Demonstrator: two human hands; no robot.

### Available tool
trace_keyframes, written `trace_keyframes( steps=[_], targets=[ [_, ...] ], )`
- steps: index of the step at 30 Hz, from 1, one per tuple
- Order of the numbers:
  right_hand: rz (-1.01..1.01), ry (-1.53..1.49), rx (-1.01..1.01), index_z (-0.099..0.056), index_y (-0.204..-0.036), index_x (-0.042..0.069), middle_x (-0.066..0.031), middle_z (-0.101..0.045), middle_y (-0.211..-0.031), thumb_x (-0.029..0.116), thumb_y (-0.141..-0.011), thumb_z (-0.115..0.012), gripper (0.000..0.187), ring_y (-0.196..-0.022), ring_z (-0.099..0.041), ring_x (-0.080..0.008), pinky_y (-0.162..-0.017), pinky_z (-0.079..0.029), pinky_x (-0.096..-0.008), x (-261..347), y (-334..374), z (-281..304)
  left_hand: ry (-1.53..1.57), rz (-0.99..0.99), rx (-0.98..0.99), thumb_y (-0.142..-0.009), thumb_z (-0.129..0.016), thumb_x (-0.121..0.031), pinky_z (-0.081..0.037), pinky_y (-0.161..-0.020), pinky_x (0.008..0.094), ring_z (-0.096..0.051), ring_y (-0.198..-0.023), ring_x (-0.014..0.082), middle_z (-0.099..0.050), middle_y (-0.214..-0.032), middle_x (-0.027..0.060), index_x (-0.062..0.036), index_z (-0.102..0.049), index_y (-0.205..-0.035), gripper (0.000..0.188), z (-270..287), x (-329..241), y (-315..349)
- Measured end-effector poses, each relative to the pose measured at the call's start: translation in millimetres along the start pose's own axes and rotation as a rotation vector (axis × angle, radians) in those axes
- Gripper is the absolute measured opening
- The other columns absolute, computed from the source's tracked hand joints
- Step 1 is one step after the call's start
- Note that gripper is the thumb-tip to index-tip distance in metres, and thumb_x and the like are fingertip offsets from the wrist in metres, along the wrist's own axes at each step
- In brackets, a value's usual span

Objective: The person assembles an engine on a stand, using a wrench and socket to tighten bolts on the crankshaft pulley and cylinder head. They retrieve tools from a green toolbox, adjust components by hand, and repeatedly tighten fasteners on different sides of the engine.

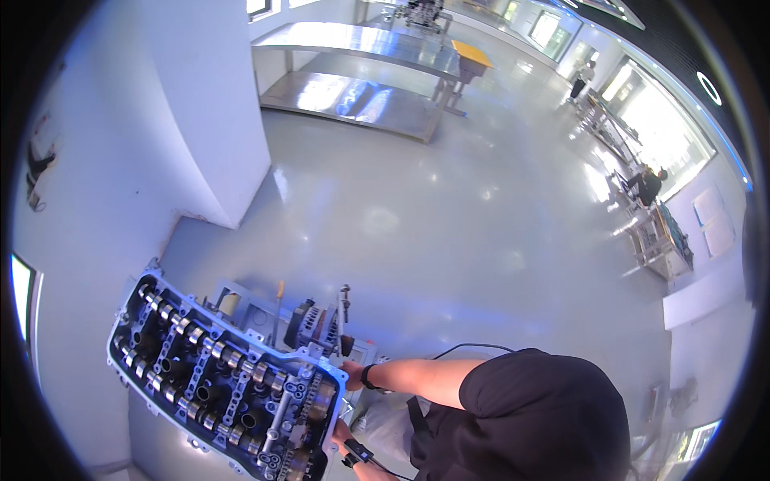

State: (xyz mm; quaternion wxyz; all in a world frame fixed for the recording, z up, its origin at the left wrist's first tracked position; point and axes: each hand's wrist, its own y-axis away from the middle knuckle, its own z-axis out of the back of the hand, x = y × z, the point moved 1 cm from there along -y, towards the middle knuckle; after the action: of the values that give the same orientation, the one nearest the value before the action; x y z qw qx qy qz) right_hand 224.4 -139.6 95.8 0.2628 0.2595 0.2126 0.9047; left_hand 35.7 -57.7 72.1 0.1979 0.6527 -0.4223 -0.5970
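From here I see the engine cylinder head [200,365] nearer me than the white pillar [204,104]. At its end away from the pillar, I can't tell whether my right hand [351,376] and left hand [342,434] grip. Right of the pillar: a steel workbench [353,37].

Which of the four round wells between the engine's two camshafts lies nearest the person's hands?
The rightmost well, lowest in the row; the other three wells step up and leftward, each farther off.

Engine workshop: opened engine [220,377] with bare camshafts [215,348], two-tier steel workbench [361,42], further benches [611,135] along a wall with bright windows [662,120], glossy grey floor [385,192].
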Motion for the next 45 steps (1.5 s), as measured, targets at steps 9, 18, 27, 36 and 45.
trace_keyframes(
  steps=[9,18,27,36,45],
  targets=[
    [0.096,-0.158,0.102,-0.065,-0.09,0.011,-0.0099,-0.065,-0.09,0.035,-0.085,-0.048,0.03,-0.088,-0.06,-0.0286,-0.073,-0.046,-0.0386,-71,59,-62,0.022,0.031,-0.06,-0.088,-0.044,-0.027,-0.032,-0.095,0.0427,-0.033,-0.12,0.0264,-0.033,-0.131,0.0096,-0.0062,-0.034,-0.126,0.043,-10,5,-6],
    [0.096,-0.105,0.175,-0.065,-0.09,0.01,-0.0106,-0.065,-0.091,0.036,-0.085,-0.048,0.031,-0.088,-0.06,-0.0292,-0.074,-0.046,-0.039,-66,73,-15,0.062,0.054,-0.129,-0.088,-0.044,-0.028,-0.034,-0.093,0.0431,-0.036,-0.117,0.0278,-0.036,-0.127,0.011,-0.0055,-0.037,-0.122,0.042,-16,6,-5],
    [0.107,-0.068,0.178,-0.065,-0.09,0.01,-0.0112,-0.065,-0.091,0.037,-0.084,-0.048,0.033,-0.088,-0.06,-0.0298,-0.074,-0.046,-0.0393,-77,69,-3,0.077,0.038,-0.16,-0.087,-0.044,-0.028,-0.035,-0.091,0.0435,-0.038,-0.113,0.0293,-0.039,-0.122,0.0123,-0.0047,-0.039,-0.119,0.04,-15,13,0],
    [0.126,-0.026,0.197,-0.065,-0.09,0.009,-0.0118,-0.065,-0.091,0.037,-0.084,-0.048,0.034,-0.088,-0.06,-0.0303,-0.075,-0.046,-0.0397,-74,62,-6,0.127,0.017,-0.187,-0.086,-0.044,-0.029,-0.037,-0.088,0.0439,-0.041,-0.109,0.0308,-0.043,-0.118,0.0137,-0.004,-0.042,-0.116,0.039,-7,34,15],
    [0.129,0.057,0.21,-0.065,-0.09,0.008,-0.0124,-0.065,-0.092,0.038,-0.084,-0.048,0.035,-0.089,-0.06,-0.0309,-0.075,-0.046,-0.0401,-76,52,-2,0.215,0.019,-0.207,-0.086,-0.044,-0.03,-0.038,-0.086,0.0443,-0.044,-0.106,0.0322,-0.046,-0.114,0.0151,-0.0032,-0.044,-0.113,0.038,-13,70,33]
  ],
)
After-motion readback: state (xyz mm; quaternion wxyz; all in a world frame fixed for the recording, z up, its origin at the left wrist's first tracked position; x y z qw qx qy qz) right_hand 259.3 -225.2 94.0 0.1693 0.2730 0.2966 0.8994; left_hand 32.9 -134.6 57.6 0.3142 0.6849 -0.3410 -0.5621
